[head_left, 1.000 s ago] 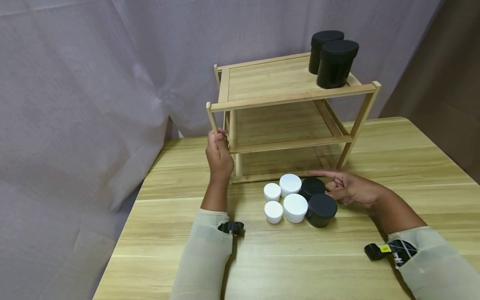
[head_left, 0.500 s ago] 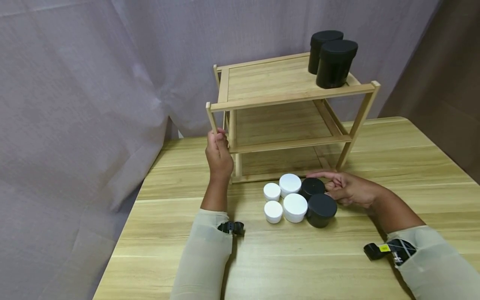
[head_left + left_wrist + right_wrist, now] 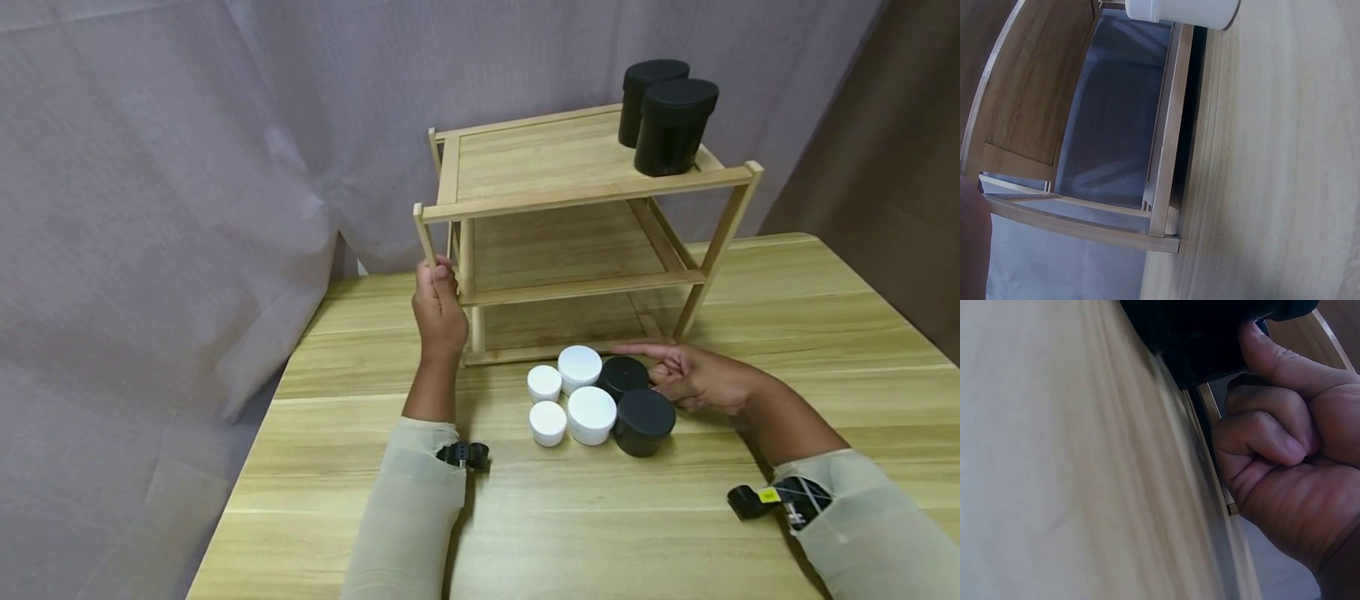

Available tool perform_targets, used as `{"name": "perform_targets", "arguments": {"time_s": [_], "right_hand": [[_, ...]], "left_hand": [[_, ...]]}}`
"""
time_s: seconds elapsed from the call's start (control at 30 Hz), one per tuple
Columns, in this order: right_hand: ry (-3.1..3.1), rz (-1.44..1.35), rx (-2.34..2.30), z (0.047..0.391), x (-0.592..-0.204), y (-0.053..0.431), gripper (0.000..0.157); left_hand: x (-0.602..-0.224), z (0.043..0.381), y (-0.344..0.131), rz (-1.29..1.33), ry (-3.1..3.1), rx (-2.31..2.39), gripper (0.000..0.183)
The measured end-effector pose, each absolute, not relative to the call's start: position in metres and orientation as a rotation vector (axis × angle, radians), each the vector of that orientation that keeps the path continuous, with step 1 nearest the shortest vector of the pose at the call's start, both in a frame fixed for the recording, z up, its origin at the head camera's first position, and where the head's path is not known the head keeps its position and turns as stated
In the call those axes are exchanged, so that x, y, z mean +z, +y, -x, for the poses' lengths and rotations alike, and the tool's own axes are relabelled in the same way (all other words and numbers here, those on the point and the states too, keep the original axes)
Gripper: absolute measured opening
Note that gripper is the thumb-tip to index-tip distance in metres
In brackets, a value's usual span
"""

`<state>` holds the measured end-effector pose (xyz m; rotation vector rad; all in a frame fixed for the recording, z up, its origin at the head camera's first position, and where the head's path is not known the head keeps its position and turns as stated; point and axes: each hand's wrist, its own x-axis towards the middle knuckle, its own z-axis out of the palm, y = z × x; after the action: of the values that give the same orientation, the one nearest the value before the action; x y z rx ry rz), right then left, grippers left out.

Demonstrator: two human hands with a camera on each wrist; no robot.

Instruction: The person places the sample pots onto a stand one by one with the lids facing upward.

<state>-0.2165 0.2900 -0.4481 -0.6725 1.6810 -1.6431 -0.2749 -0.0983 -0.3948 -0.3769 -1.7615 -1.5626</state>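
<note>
My left hand (image 3: 440,308) grips the front left post of a wooden three-tier shelf rack (image 3: 577,287). In front of the rack, small lidded jars stand in two rows on the table. The rear row has a small white jar (image 3: 544,383), a larger white jar (image 3: 579,368) and a black jar (image 3: 624,377). The front row repeats this with a small white jar (image 3: 547,422), a larger white jar (image 3: 592,414) and a black jar (image 3: 644,422). My right hand (image 3: 701,377) holds the rear black jar between thumb and outstretched index finger; its other fingers are curled.
Two taller black lidded containers (image 3: 677,125) stand at the right end of the rack's top shelf. Grey cloth (image 3: 225,167) hangs behind and left of the wooden table (image 3: 585,525). Each forearm carries a black wrist camera (image 3: 463,455).
The rear black jar and my right index finger have shifted very slightly to the left. My left hand keeps its grip on the rack post, and the rack has not moved.
</note>
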Motion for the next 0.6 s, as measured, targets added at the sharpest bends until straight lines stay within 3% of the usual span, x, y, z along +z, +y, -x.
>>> {"name": "perform_targets", "arguments": {"time_s": [0.23, 0.47, 0.6], "right_hand": [[1.711, 0.671, -1.637, 0.2167, -0.4472, 0.2869, 0.082], [1.706, 0.654, -1.641, 0.217, -0.4467, 0.2869, 0.07], [1.693, 0.656, -1.644, 0.2176, -0.4458, 0.2892, 0.075]], "left_hand": [[-0.3951, 0.2739, -0.0977, 0.363, -1.762, -1.552, 0.082], [-0.3946, 0.2745, -0.0974, 0.372, -1.763, -1.545, 0.077], [-0.3944, 0.2746, -0.0972, 0.369, -1.764, -1.539, 0.077]]}}
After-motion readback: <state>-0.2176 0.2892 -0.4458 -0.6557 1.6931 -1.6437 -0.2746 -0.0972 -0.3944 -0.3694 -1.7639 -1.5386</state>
